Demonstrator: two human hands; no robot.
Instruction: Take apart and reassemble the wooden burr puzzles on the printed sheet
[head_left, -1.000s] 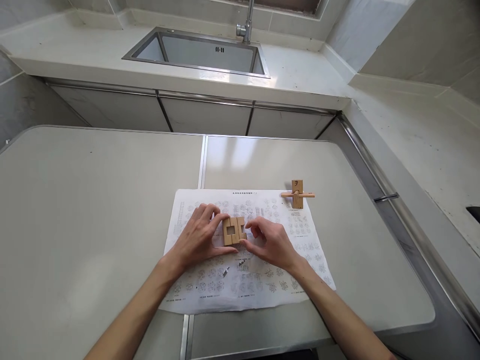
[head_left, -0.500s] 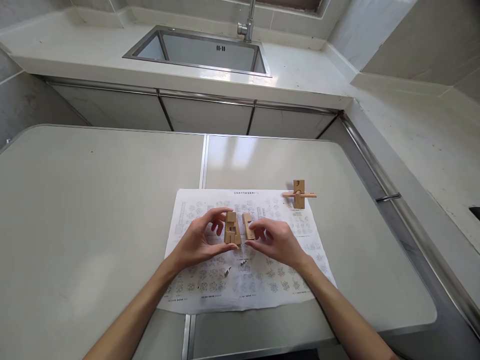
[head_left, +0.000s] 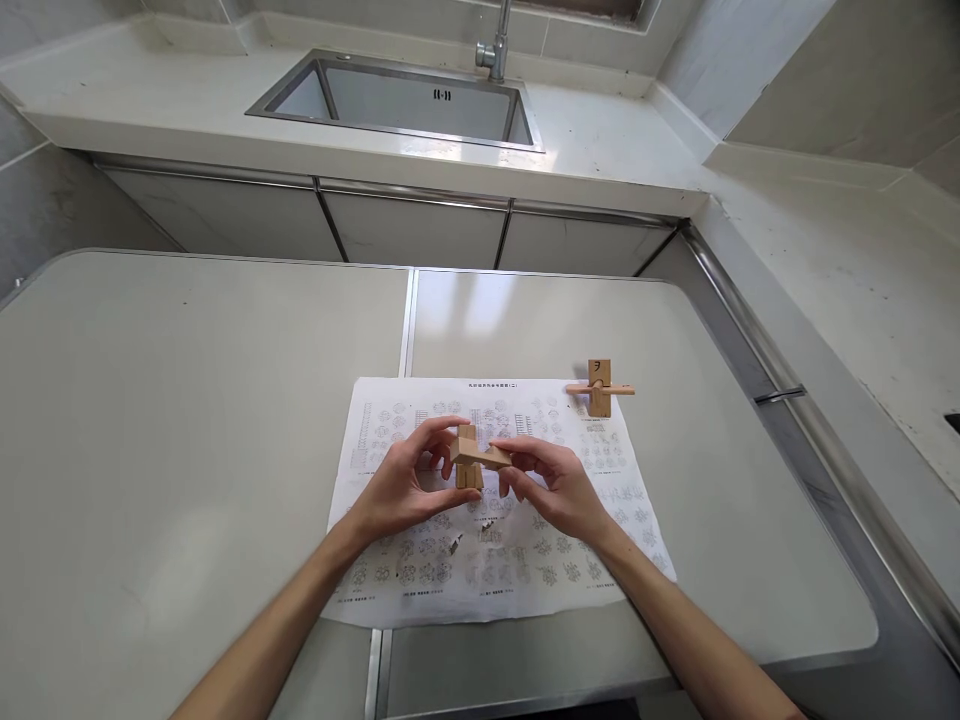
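A wide pale surface (head_left: 187, 400) carries a printed diagram sheet (head_left: 600, 520), with a sink (head_left: 405, 100) on the counter beyond. Just above the sheet's middle, the left hand (head_left: 405, 485) pinches an upright notched wooden block (head_left: 469, 472) while the right hand (head_left: 551, 480) pinches a second wooden piece (head_left: 491, 457) laid crosswise on it. Each grip is pressed onto its wood. These look light, stiff and smooth, best held by their flat sides. A small wooden cross assembly (head_left: 598, 389) rests at the sheet's far right corner

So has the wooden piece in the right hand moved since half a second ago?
Yes. The piece in the right hand has turned from upright to flat and shifted left over the printed sheet, now crossing the block in the left hand.
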